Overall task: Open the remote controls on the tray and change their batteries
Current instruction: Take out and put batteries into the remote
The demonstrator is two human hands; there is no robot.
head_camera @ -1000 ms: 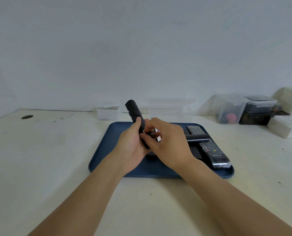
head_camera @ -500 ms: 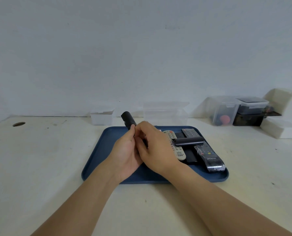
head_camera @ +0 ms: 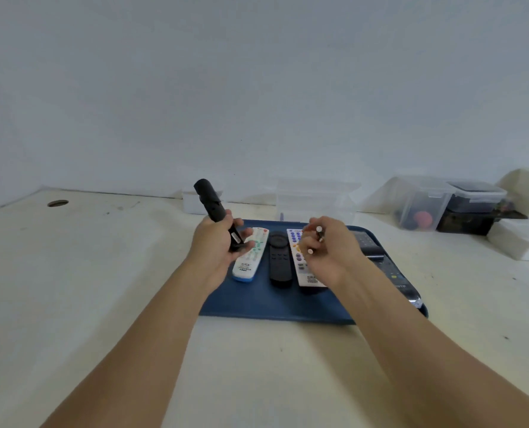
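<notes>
From the head camera: the left hand [head_camera: 217, 242] grips a black remote [head_camera: 215, 211] around its lower half, fingers curled, top end tilted up and away over the left side of the blue tray [head_camera: 257, 307]. The right hand [head_camera: 328, 251], apart from it to the right, pinches what look like two small batteries [head_camera: 318, 230], though blur makes that hard to confirm.

Below the left grip lies a white remote with a blue end [head_camera: 247, 257]; between the hands a flat black remote [head_camera: 278, 257]; under the right hand a white remote with purple buttons [head_camera: 300, 261]. More dark remotes [head_camera: 393, 273] sit right of that hand.

Risks: the pinch is loose enough that a battery could slip and roll off among the remotes, and the spent cells could get mixed with fresh ones.

Beyond the grips, a clear empty-looking box [head_camera: 315, 199]; far right, a lidded clear tub [head_camera: 420, 205] holding something red, beside a dark-filled tub [head_camera: 470, 208].
</notes>
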